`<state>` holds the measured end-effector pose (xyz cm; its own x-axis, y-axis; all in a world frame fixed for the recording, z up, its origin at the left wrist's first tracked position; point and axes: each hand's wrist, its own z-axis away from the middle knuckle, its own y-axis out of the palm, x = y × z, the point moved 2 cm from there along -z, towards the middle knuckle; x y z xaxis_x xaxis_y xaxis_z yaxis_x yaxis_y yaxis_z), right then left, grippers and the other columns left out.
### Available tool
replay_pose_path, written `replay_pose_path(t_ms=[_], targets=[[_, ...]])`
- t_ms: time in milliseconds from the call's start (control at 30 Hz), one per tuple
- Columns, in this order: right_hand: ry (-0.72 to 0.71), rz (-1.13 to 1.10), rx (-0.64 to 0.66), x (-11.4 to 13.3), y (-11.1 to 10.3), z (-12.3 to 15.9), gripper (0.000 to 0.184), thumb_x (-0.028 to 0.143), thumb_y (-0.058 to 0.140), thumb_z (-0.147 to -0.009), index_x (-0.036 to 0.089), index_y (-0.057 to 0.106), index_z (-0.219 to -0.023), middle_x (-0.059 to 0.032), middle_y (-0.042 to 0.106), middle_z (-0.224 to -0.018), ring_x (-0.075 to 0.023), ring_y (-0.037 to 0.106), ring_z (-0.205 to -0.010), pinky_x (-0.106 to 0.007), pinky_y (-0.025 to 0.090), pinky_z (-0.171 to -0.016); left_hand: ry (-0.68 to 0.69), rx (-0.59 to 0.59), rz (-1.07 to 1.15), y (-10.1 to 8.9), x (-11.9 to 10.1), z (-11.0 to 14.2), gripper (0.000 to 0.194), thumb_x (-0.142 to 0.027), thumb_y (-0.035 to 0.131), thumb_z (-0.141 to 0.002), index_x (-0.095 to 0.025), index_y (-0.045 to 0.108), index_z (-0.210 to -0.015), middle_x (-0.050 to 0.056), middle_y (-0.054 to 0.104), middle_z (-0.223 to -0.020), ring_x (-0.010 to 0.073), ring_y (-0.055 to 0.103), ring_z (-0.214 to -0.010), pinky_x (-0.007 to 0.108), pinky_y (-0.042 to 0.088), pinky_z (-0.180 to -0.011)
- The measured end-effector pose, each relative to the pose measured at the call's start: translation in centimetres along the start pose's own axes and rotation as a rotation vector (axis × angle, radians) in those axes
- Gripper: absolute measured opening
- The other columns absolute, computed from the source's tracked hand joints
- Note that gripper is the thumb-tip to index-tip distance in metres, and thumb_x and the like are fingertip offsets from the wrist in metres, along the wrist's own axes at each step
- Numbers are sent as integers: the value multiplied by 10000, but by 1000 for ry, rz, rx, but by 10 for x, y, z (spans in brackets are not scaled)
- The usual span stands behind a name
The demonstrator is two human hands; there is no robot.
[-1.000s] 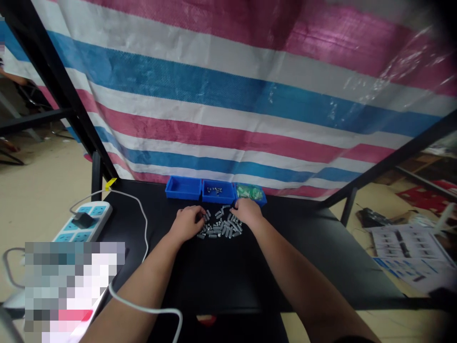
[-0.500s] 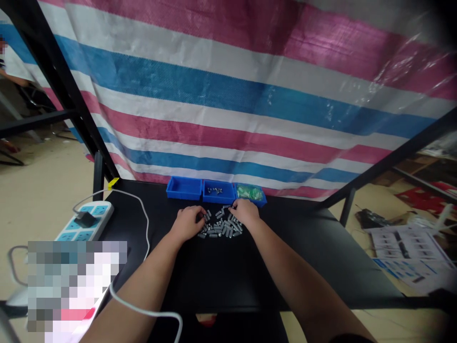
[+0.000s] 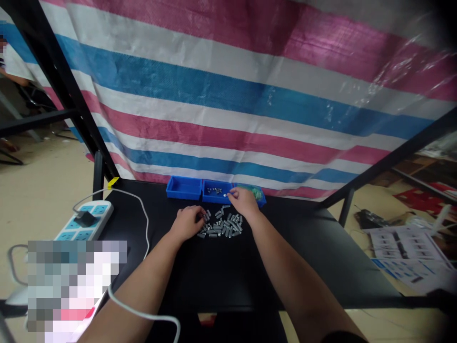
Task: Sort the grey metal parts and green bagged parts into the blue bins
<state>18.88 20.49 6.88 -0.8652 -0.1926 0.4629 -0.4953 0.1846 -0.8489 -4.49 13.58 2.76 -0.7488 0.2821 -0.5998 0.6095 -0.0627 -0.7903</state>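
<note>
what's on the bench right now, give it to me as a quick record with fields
left hand: fingers at the edge of a pile of grey metal screws
right hand: over a middle blue plastic bin, any hold unclear
middle bin contents: small metal parts
right bin: blue plastic bin holding green items
surface: black table

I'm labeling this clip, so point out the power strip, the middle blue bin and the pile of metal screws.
the power strip (image 3: pixel 104 208), head view, on its white end
the middle blue bin (image 3: pixel 214 199), head view, on its front wall
the pile of metal screws (image 3: pixel 224 228), head view, on the middle of the pile
</note>
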Motion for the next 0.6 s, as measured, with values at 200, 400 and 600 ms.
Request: replay_pose_path(t_ms=[200,400,600], targets=[[-6,-41,-65,-10,30,32,154,266,595,-882,231,740,-917,-8,717,-780,-175,655,-736,-267,458,-708,-12,-14,-5,3,2,0,186,-268,613,-838,-266,691,-1007,17,728,-1012,239,640,-1026,352,407,-837],[-113,22,4,-16,53,36,310,126,600,-847,266,755,-1076,-33,734,-957,-210,631,-931,-303,441,-890,4,-43,-2,6,3,-3,174,-246,603,-840,-258,694,-987,13,722,-939,219,647,-960,318,414,-798],[-57,-44,37,-20,53,35,181,144,640,-805,251,746,-906,-6,724,-820,-186,626,-812,-272,433,-758,4,-83,54,12,10,-6,179,-251,584,-849,-241,695,-989,3,708,-847,178,643,-808,277,421,-718]])
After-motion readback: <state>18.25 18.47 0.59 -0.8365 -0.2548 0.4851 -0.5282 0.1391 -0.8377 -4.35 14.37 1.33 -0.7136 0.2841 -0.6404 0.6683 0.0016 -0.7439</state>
